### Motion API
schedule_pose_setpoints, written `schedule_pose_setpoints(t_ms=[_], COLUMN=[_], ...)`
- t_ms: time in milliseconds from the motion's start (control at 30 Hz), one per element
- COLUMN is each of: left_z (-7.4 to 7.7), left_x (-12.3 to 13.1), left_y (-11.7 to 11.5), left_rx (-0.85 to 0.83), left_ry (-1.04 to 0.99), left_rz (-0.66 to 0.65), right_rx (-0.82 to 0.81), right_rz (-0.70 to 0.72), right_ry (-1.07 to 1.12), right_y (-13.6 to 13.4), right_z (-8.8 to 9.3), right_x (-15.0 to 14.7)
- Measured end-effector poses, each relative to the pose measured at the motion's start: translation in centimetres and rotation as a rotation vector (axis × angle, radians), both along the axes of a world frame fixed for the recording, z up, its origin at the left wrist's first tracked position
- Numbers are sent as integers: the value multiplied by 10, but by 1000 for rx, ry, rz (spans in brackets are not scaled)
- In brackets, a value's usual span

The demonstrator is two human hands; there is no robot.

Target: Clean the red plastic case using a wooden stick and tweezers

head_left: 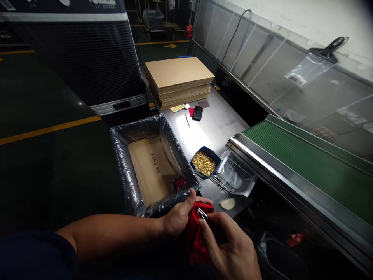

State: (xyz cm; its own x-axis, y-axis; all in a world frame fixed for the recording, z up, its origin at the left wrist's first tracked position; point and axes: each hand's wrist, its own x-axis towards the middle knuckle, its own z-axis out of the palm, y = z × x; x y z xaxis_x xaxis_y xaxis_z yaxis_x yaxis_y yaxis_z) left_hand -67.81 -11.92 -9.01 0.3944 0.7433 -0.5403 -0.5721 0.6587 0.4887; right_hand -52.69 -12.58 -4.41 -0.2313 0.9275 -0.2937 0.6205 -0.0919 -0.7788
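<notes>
Both my hands hold a folded red cloth item (198,233) low in the view, in front of me. My left hand (179,216) grips its top left edge, thumb up. My right hand (230,247) is closed, its fingertips pinching a small silver metal clip or ring (201,213) at the cloth's top. Just beyond my hands stands a cardboard box lined with a dark plastic bag (122,155); another red item (180,182) lies in its near right corner. A small blue tray of gold-coloured small parts (204,162) sits on the steel table to the box's right.
Clear plastic bags (236,177) lie beside the blue tray. A stack of flat cardboard sheets (179,79) is at the table's far end, with a black phone (198,112) and small cards before it. A green conveyor belt (309,163) runs along the right. A large dark machine (81,54) stands far left.
</notes>
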Motion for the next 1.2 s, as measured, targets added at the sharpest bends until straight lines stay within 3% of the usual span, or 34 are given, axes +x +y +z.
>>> schedule_pose_setpoints(t_ms=[133, 200, 300, 400, 467, 633, 767, 1067, 1133, 1200], left_z=[4, 5, 3, 1, 2, 6, 4, -2, -2, -1], left_x=[2, 4, 6, 7, 7, 7, 8, 7, 6, 6], left_y=[1, 1, 1, 1, 1, 1, -2, -10, -10, -9], left_rx=[-3, -25, -102, -189, -210, -117, -143, -229, -218, -218], left_ry=[5, -13, -81, -142, -187, -297, -360, -275, -283, -300], left_rz=[-15, -15, -17, -53, -66, -132, -167, -209, -226, -233], right_rx=[-66, -4, 298, 586, 658, 706, 722, 745, 748, 731], right_rz=[22, 0, 5, 178, 277, 347, 363, 380, 331, 182], right_ry=[30, 41, -22, -120, -159, -177, -167, -198, -187, -136], right_y=[1, 0, 1, 3, 4, 5, 5, 1, -2, -5], right_z=[5, 10, 14, 11, 7, 3, 4, -1, 0, 0], right_x=[6, 10, 17, 24, 26, 24, 22, 26, 29, 34])
